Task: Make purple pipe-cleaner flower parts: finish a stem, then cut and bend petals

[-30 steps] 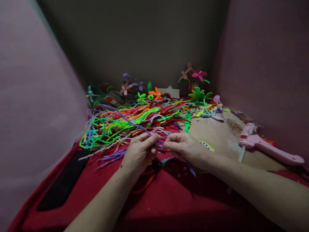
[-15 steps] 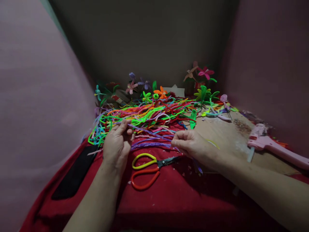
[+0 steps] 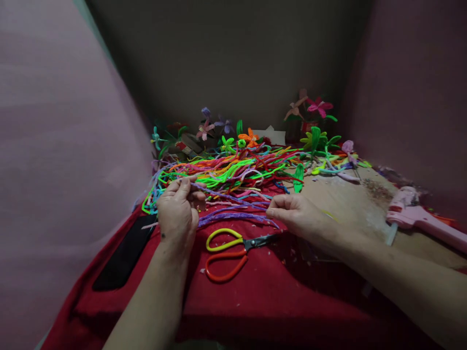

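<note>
The left hand (image 3: 178,210) and right hand (image 3: 299,216) have moved apart, each grip pinching the long, fuzzy purple stem (image 3: 223,193). So now it stretches out between them, twelve o'clock from the metal scissors with yellow and red loops (image 3: 248,244).

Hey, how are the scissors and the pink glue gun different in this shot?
Colour: the scissors have one yellow and one orange-red handle loop with dark metal blades, while the glue gun is mostly pink.
Place: the scissors lie on the red cloth; the glue gun lies at the right side of the brown board.
View: the picture's edge cuts off the glue gun's handle, but both scissor loops show.
Shared: neither is held.
</note>
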`<action>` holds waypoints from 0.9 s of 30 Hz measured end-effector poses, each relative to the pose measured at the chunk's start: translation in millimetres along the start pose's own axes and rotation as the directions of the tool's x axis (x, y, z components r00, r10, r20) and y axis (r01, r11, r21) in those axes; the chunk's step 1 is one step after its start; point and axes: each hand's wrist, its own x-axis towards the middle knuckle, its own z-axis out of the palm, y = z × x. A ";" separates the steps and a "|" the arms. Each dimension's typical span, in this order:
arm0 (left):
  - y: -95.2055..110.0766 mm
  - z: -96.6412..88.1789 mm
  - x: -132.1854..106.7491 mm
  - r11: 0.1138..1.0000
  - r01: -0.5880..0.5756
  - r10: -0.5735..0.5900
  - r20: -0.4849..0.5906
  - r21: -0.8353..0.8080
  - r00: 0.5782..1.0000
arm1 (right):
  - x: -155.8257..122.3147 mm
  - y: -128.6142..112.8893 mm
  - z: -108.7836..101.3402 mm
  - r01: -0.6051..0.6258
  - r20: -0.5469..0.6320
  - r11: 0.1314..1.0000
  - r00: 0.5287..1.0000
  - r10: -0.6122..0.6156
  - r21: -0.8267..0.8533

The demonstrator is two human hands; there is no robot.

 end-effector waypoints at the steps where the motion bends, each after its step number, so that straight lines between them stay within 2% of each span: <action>1: 0.1 -0.3 -0.2 1.000 -0.008 0.008 0.003 0.005 1.000 | 0.0 0.0 0.1 0.008 -0.005 1.000 1.000 -0.008 -0.030; 7: 0.5 -2.0 -1.4 0.997 -0.073 0.073 0.045 0.004 0.996 | 1.2 3.1 -0.3 0.026 -0.018 0.997 0.999 -0.027 -0.068; 11: 0.5 -2.5 -0.1 0.994 -0.095 0.094 0.035 0.050 0.995 | 2.4 6.3 -0.8 0.050 -0.021 0.997 0.998 -0.051 -0.061; 13: 2.6 -4.8 0.5 0.994 -0.080 0.079 0.018 0.074 0.997 | 2.9 7.3 -0.6 0.053 -0.022 0.996 0.998 -0.055 -0.069; 15: 7.0 -10.3 0.3 0.994 -0.016 0.015 0.008 0.111 1.000 | 3.2 7.5 -0.2 0.028 -0.061 0.999 0.998 -0.030 -0.039; 19: 16.8 -31.3 -1.4 0.972 0.080 -0.077 -0.023 0.221 0.997 | 3.2 5.2 -0.5 -0.021 -0.151 0.981 0.987 0.051 0.192; 23: 16.6 -52.7 -3.5 0.945 0.180 -0.171 -0.056 0.273 0.984 | 3.7 3.9 -2.5 -0.062 -0.058 0.873 0.993 0.102 0.483; 27: 8.4 -65.9 -6.6 0.908 0.280 -0.267 -0.085 0.311 0.960 | 4.4 7.0 -2.2 -0.104 0.024 0.810 0.994 0.111 0.577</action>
